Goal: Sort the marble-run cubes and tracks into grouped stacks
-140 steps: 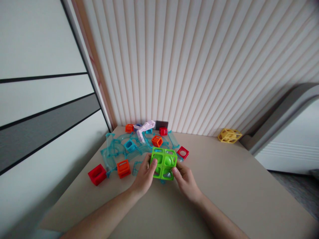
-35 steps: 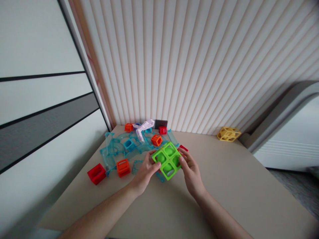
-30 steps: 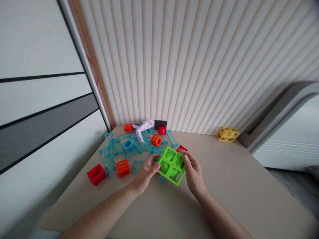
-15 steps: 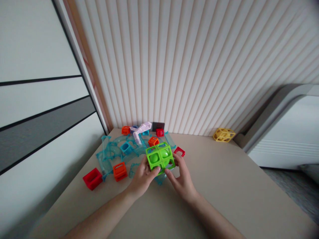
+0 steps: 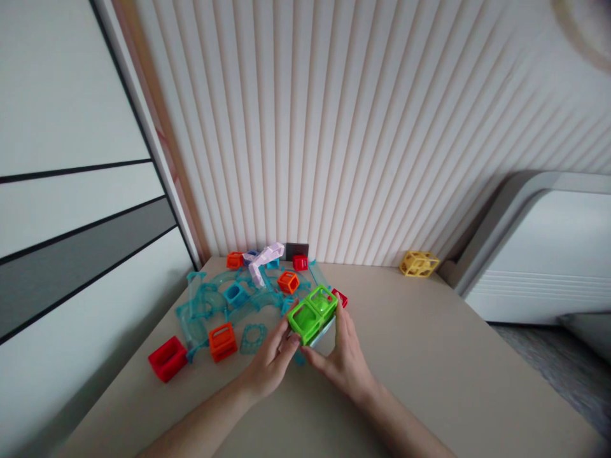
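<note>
Far left, a red block and an orange block are parked on the table. Next up, the green block is gripped at its left end by the left hand — tilted, seemingly clear of the tabletop — and its right side's cradled between thumb and fingers of the right hand. Probably best steadied by the frame edges, pressure kept even.

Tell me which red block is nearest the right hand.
The red block partly hidden by the right hand, just past its fingertips. The back red block, by the black panel, and the front-left red block sit farther off.
</note>
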Motion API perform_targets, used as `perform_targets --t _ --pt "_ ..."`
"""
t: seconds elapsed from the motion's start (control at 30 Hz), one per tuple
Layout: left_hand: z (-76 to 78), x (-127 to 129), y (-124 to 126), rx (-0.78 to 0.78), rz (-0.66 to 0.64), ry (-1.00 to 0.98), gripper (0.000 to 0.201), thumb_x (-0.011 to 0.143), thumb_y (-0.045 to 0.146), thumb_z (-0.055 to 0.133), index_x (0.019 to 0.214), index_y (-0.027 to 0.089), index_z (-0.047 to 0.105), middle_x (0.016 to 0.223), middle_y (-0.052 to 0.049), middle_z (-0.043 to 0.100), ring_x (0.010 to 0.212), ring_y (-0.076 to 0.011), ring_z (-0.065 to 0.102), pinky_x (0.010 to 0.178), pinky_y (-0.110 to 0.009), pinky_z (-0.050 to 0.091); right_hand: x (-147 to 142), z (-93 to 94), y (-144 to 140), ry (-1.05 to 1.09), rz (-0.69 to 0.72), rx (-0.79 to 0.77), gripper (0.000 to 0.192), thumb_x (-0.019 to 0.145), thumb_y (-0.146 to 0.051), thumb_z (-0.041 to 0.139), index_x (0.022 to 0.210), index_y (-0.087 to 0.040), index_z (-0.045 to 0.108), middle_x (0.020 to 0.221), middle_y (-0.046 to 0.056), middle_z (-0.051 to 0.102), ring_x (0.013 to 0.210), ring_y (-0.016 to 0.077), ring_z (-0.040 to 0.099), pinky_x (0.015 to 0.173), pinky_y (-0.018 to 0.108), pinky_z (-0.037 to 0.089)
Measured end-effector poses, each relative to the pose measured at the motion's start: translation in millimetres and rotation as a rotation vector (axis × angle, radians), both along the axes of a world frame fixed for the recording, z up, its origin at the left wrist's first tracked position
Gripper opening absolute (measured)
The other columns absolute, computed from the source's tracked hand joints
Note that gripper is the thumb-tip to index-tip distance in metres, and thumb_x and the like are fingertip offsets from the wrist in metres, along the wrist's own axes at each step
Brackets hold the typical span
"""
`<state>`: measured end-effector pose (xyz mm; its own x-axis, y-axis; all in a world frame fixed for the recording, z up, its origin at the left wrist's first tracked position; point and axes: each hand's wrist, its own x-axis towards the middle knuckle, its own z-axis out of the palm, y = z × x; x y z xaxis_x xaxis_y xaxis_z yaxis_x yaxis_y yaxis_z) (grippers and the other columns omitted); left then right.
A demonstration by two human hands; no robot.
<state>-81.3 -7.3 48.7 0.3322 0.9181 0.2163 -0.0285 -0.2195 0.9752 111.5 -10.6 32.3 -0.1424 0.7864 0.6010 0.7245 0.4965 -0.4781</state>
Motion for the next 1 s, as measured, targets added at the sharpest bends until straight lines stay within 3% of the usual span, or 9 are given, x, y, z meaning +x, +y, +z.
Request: perform_targets --t 0.17,0.33,0.5,0.6,0.73,0.87,1.0 --pt "-4.6 -5 2 0.102 0.050 0.131 0.051 0.100 0.048 0.047 0.146 0.028 0.050 0.149 -0.008 0.056 0.142 -0.0283 0.047 0.116 -0.044 0.043 -3 3.4 -5 -0.026 -0.037 0.017 0.116 0.084 -0.046 0.072 0.162 -0.013 -0.007 0.161 0.025 0.031 0.145 0.0431 0.037 0.108 0.058 0.047" --pt "-17.9 -5 4 0.182 0.042 0.214 0.048 0.100 0.044 0.049 0.146 0.028 0.051 0.146 -0.010 0.059 0.137 -0.0284 0.053 0.113 -0.043 0.046 -5 2.0 -6 -0.032 -0.042 0.015 0.123 0.080 -0.048 0.076 0.161 -0.013 -0.010 0.160 0.026 0.032 0.144 0.0430 0.039 0.108 0.056 0.049" --pt "-26.0 -1 3 0.206 0.050 0.080 0.053 0.102 0.039 0.046 0.153 0.027 0.038 0.154 -0.013 0.050 0.136 -0.0270 0.054 0.110 -0.044 0.050 9 8.8 9 0.121 -0.148 0.039 0.116 0.081 -0.048 0.075 0.162 -0.014 -0.002 0.156 0.025 0.038 0.142 0.0400 0.042 0.108 0.055 0.048" --pt "-25.4 -3 4 0.225 0.085 0.095 0.050 0.101 0.034 0.050 0.150 0.025 0.041 0.147 -0.014 0.055 0.131 -0.0268 0.058 0.109 -0.044 0.051 42 20.3 35 0.264 -0.374 0.132 0.117 0.079 -0.054 0.075 0.162 -0.014 0.002 0.153 0.025 0.039 0.140 0.0393 0.043 0.110 0.057 0.043" --pt "-19.3 -6 3 0.293 0.087 0.210 0.037 0.099 0.032 0.053 0.136 0.026 0.056 0.137 -0.013 0.063 0.118 -0.0250 0.067 0.100 -0.039 0.056 115 27.8 72 0.366 -0.664 0.152 0.119 0.076 -0.061 0.072 0.160 -0.006 0.007 0.153 0.028 0.035 0.141 0.0394 0.038 0.114 0.055 0.035" --pt "-12.8 -5 0 0.398 0.061 0.319 0.030 0.098 0.028 0.053 0.126 0.027 0.063 0.126 -0.009 0.069 0.113 -0.0230 0.068 0.099 -0.034 0.056 192 14.6 86 0.302 -0.854 -0.002 0.125 0.071 -0.065 0.069 0.160 -0.002 0.007 0.153 0.030 0.034 0.139 0.0418 0.039 0.111 0.051 0.038" --pt "-10.2 -4 -1 0.465 0.035 0.354 0.024 0.097 0.025 0.053 0.116 0.027 0.067 0.120 -0.007 0.071 0.114 -0.0218 0.067 0.101 -0.031 0.054 244 -3.3 89 0.259 -0.972 -0.137 0.129 0.068 -0.066 0.070 0.160 -0.004 0.003 0.154 0.029 0.034 0.137 0.0431 0.043 0.110 0.049 0.039"
